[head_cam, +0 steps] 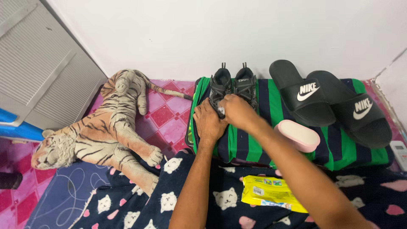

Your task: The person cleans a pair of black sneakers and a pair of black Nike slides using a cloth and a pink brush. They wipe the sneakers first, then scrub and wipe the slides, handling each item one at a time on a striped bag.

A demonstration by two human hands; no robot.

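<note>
While both hands met at the near end of the left black shoe [220, 86] on the striped cloth [254, 144], the left hand [208, 123] steadied it and the right hand [237, 111] pinched a small item, unidentifiable; slides [330, 101] lay right of the shoe.

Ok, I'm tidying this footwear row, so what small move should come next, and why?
Probably slide the left small black sandal flush beside its twin. Both hands, left and right, meet at its front end, and it sits slightly askew on the green and navy striped cloth.
</note>
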